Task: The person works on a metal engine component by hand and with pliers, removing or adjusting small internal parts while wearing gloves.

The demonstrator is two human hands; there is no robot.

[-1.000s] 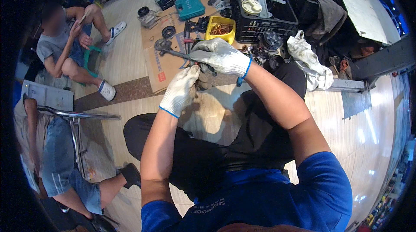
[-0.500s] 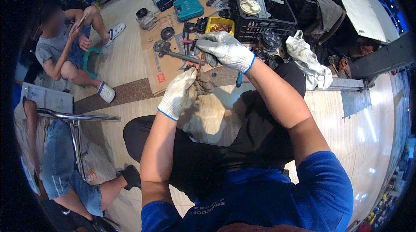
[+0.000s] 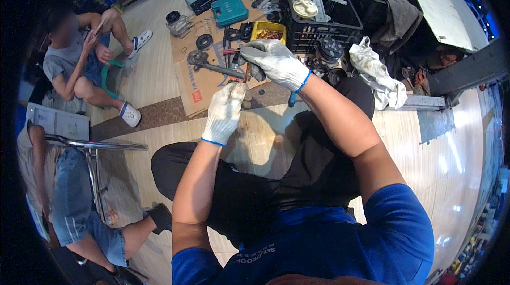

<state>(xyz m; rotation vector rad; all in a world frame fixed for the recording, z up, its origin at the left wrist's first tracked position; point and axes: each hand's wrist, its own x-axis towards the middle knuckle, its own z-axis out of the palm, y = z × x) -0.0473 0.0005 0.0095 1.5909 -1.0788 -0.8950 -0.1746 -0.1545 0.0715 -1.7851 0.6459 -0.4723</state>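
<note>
A thin copper-coloured strip [image 3: 247, 72] runs between my two gloved hands over the cardboard. Its lower end is pinched in the fingers of my left hand [image 3: 224, 110], whose back faces up. The upper end goes in under my right hand [image 3: 273, 60], which is closed around it; the grip itself is partly hidden. Both gloves are white with blue cuffs and dark, stained fingers. Just left of my right fingers shows a slim red-handled tool [image 3: 230, 51]; whether it is held or lying there I cannot tell. Below, a dark metal arm with a round end [image 3: 198, 59] lies on the cardboard.
A yellow tray [image 3: 285, 36] of copper-coloured pieces, a teal case [image 3: 231, 10] and a black ring [image 3: 204, 41] stand beyond my hands. A black crate [image 3: 334, 32] and white cloth [image 3: 369, 69] are at right. Two people sit at left, one near a metal-framed chair [image 3: 94, 149].
My left hand has turned so its back faces up and shifted slightly right, still at the strip's lower end. My right hand has barely moved.
</note>
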